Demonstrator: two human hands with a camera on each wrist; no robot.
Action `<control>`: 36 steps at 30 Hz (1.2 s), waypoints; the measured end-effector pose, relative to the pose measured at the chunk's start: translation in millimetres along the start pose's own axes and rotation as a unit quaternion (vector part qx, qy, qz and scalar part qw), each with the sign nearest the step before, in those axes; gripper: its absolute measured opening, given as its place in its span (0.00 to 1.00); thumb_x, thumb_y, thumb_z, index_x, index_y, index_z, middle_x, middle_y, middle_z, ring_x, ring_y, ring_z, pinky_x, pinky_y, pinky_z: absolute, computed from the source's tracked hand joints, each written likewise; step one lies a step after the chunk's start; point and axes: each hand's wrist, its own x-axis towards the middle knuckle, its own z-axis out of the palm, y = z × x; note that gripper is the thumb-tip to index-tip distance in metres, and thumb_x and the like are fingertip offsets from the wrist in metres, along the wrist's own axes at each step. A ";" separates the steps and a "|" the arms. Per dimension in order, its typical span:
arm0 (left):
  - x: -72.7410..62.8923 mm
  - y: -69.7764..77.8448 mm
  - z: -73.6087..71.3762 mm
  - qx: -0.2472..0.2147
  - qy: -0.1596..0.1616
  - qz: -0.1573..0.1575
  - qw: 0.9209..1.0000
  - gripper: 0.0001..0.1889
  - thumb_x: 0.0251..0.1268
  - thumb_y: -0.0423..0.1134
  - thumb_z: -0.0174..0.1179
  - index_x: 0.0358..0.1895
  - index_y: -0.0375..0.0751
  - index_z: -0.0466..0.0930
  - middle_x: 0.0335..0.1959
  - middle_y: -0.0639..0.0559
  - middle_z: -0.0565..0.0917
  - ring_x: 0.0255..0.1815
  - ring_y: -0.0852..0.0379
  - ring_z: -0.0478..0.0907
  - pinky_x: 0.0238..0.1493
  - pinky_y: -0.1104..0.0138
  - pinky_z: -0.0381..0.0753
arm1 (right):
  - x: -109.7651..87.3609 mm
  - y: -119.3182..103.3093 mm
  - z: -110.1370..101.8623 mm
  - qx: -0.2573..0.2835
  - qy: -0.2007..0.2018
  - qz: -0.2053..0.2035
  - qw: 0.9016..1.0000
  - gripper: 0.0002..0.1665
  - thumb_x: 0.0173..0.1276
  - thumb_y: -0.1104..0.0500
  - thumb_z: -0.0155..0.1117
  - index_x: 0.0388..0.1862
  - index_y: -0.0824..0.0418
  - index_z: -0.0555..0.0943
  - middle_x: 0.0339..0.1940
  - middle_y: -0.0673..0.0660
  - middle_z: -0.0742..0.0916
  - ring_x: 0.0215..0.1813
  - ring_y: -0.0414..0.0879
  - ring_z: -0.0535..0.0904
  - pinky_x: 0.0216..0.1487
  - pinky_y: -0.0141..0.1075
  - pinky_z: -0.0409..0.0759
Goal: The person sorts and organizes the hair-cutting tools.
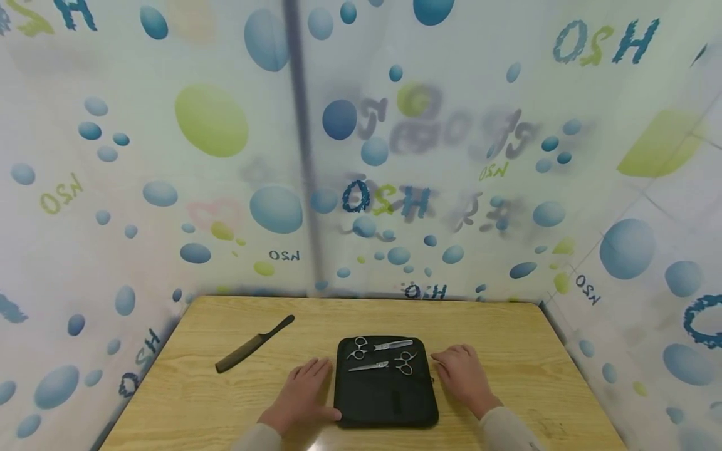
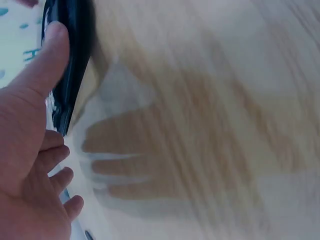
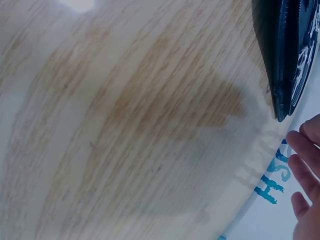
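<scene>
The flat, square black case (image 1: 366, 399) sits on the light-brown wooden counter (image 1: 169, 401), between the left hand (image 1: 304, 396) and right hand (image 1: 465, 378). Each grip is loose (nothing held). If a hand bumps the case, the two silver metal scissors (image 1: 369, 367) on it could slide.

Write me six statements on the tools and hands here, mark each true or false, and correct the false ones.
1. A long, dark comb with a slim handle lies on the pale wooden table. True.
2. Two pairs of silver metal scissors lie on the flat black square case. True.
3. Both pairs point their blades left. False: the farther pair points right.
4. The left hand grips the comb. False: it is beside the case, away from the comb.
5. The right hand holds nothing. True.
6. The comb lies right of the case. False: it lies to its left.
</scene>
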 end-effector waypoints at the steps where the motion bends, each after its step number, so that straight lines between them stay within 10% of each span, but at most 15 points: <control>1: -0.7 -3.2 -2.3 -0.006 0.003 -0.002 1.000 0.55 0.43 0.69 0.68 0.71 0.34 0.64 0.73 0.40 0.67 0.73 0.38 0.62 0.68 0.40 0.63 | -0.9 0.7 0.1 0.001 0.003 -0.002 1.000 0.08 0.61 0.58 0.70 0.40 0.52 0.88 0.35 0.47 0.90 0.44 0.47 0.82 0.58 0.49 0.73; 15: -1.2 -46.6 -33.3 0.022 0.051 -0.119 0.991 0.37 0.61 0.52 0.64 0.68 0.32 0.67 0.69 0.35 0.69 0.72 0.33 0.62 0.67 0.36 0.60 | -6.9 6.0 -3.5 0.001 -0.026 0.020 0.999 0.09 0.64 0.57 0.68 0.43 0.52 0.87 0.41 0.47 0.90 0.47 0.46 0.83 0.56 0.48 0.77; 36: -3.4 -95.0 -29.3 0.090 0.095 -0.166 0.977 0.30 0.70 0.44 0.53 0.69 0.29 0.63 0.71 0.30 0.63 0.73 0.30 0.56 0.66 0.32 0.56 | -19.6 12.0 -3.4 0.016 -0.029 0.038 0.999 0.10 0.63 0.58 0.69 0.44 0.55 0.86 0.43 0.50 0.90 0.47 0.48 0.83 0.54 0.47 0.77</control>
